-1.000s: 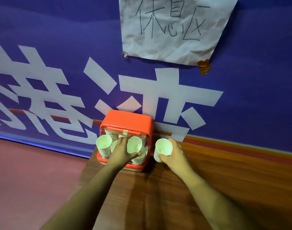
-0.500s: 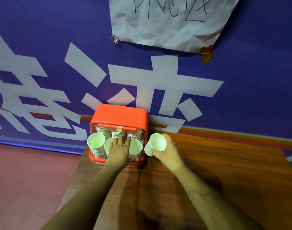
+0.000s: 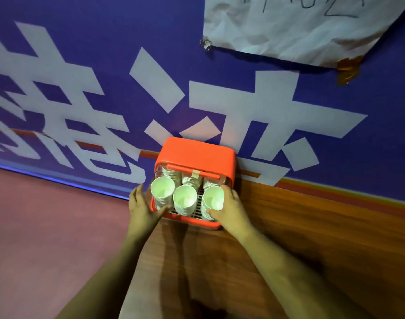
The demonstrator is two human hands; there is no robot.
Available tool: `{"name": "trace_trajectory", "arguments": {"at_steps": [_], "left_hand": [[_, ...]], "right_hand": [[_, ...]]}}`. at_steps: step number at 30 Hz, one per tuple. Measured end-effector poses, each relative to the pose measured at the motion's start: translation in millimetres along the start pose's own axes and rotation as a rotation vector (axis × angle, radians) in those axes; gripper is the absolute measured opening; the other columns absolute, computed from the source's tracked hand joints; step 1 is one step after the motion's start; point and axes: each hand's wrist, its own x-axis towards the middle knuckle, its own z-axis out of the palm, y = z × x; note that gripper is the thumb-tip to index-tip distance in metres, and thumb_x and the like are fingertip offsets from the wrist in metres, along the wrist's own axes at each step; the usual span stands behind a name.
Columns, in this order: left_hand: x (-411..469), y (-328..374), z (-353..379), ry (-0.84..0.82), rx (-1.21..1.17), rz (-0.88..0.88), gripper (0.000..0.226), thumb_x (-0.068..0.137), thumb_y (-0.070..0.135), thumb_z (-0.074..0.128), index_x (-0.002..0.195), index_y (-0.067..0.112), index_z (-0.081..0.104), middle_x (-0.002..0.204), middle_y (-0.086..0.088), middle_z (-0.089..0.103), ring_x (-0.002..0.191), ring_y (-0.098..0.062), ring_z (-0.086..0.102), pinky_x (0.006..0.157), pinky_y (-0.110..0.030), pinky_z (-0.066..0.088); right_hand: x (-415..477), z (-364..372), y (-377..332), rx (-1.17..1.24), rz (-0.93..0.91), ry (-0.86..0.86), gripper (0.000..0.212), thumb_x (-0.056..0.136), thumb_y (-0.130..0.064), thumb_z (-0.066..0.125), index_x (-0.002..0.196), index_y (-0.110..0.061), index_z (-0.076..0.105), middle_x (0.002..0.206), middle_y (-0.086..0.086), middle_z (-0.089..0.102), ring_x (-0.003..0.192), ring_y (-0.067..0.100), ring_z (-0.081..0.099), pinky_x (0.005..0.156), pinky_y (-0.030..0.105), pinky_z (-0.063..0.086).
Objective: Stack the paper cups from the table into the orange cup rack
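Observation:
The orange cup rack (image 3: 196, 153) stands at the table's far left corner against the wall. Three stacks of white paper cups lean out of its open front: a left stack (image 3: 162, 189), a middle stack (image 3: 185, 199) and a right stack (image 3: 213, 199). More cup stacks show behind them under the clear lid. My left hand (image 3: 142, 208) rests against the rack's left front corner, fingers spread, thumb on the rim. My right hand (image 3: 231, 208) wraps around the top cup of the right stack.
The wooden table (image 3: 289, 249) stretches right and toward me. A blue banner (image 3: 104, 65) with large white characters covers the wall, and a crumpled paper sign (image 3: 300, 26) hangs above. Red floor (image 3: 47, 226) lies left of the table.
My right hand carried its cup from beside the rack onto the right stack. My left hand left the middle cups and moved to the rack's left front corner. The camera shifted closer.

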Motion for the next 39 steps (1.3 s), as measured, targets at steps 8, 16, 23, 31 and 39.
{"name": "trace_trajectory", "arguments": {"at_steps": [8, 16, 23, 31, 39], "left_hand": [[12, -7, 0, -0.040, -0.071, 0.011, 0.122, 0.061, 0.041, 0.092, 0.155, 0.011, 0.019, 0.158, -0.016, 0.020, 0.149, -0.029, 0.019, 0.119, -0.048, 0.026], [6, 17, 1, 0.107, 0.386, 0.650, 0.089, 0.075, 0.072, 0.061, 0.137, 0.009, 0.046, 0.137, -0.008, 0.051, 0.129, -0.027, 0.045, 0.105, -0.045, 0.035], [28, 36, 12, -0.097, 0.649, 0.753, 0.092, 0.067, 0.068, 0.066, 0.137, 0.011, 0.050, 0.135, -0.006, 0.055, 0.129, -0.030, 0.045, 0.104, -0.047, 0.032], [34, 38, 28, -0.152, 0.741, 0.732, 0.090, 0.061, 0.063, 0.078, 0.132, 0.011, 0.057, 0.118, -0.005, 0.064, 0.110, -0.031, 0.053, 0.092, -0.046, 0.034], [33, 42, 37, -0.080, 0.684, 0.745, 0.076, 0.065, 0.062, 0.075, 0.122, 0.013, 0.061, 0.111, -0.003, 0.065, 0.108, -0.029, 0.057, 0.086, -0.042, 0.027]], "right_hand": [[4, 28, 0, -0.094, -0.032, 0.004, 0.082, 0.077, -0.023, 0.078, 0.144, -0.005, 0.034, 0.145, 0.016, 0.041, 0.133, 0.030, 0.044, 0.107, 0.031, 0.036], [11, 42, 18, -0.014, 0.041, 0.009, 0.083, 0.072, -0.018, 0.081, 0.143, -0.018, 0.038, 0.144, 0.009, 0.047, 0.128, 0.029, 0.049, 0.100, 0.032, 0.041], [15, 47, 25, -0.006, 0.107, 0.018, 0.090, 0.070, -0.024, 0.084, 0.143, -0.017, 0.031, 0.138, 0.011, 0.052, 0.123, 0.031, 0.052, 0.095, 0.039, 0.049], [18, 52, 30, 0.039, 0.096, 0.033, 0.088, 0.069, -0.024, 0.084, 0.141, -0.016, 0.034, 0.136, 0.011, 0.053, 0.122, 0.029, 0.052, 0.095, 0.038, 0.048], [26, 54, 36, 0.069, 0.160, 0.084, 0.086, 0.069, -0.025, 0.085, 0.139, -0.018, 0.036, 0.131, 0.012, 0.057, 0.118, 0.031, 0.055, 0.088, 0.033, 0.049]]}}
